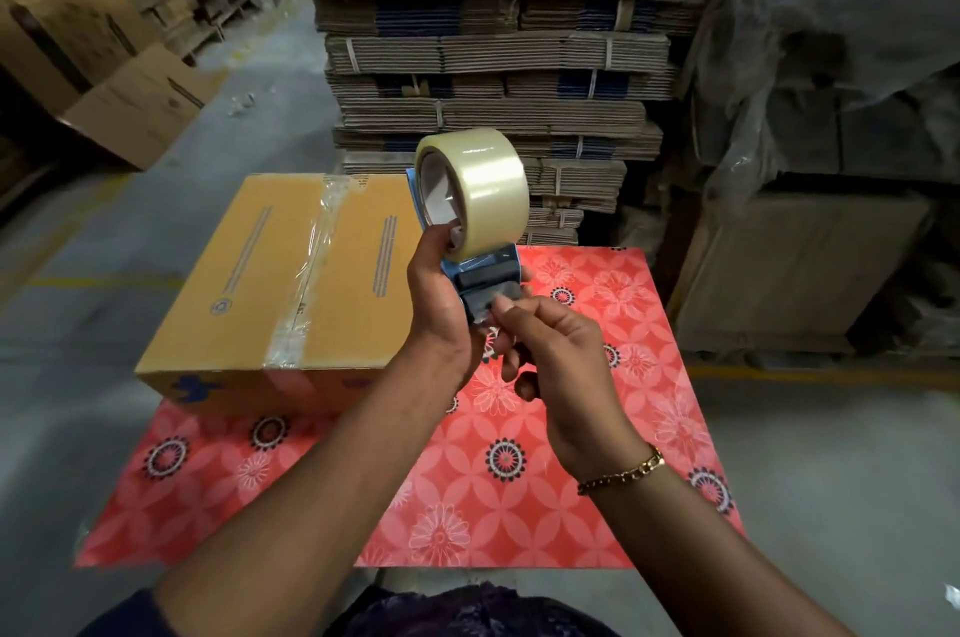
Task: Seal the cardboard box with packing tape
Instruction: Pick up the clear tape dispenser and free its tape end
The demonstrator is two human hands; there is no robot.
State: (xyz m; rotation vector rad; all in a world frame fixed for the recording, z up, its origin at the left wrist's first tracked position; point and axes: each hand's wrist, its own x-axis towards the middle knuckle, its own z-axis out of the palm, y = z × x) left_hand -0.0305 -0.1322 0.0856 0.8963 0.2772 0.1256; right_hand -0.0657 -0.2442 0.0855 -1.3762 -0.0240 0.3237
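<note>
As I read it, sealing is partly done: box (280, 283), flaps shut, one tape strip (306, 272) along its top seam; side edges doubtful. Tape dispenser (478, 241) just right of box: left hand (441, 309) fingers clamped on its frame, right hand (550, 361) fingers pinched at its mouth.

Grey concrete floor (93, 376) surrounds my red floral mat (519, 506). Far ahead rise bundled flat cardboard stacks (493, 64); plastic-wrapped stock (831, 38) stands right, loose cartons (104, 64) left.
</note>
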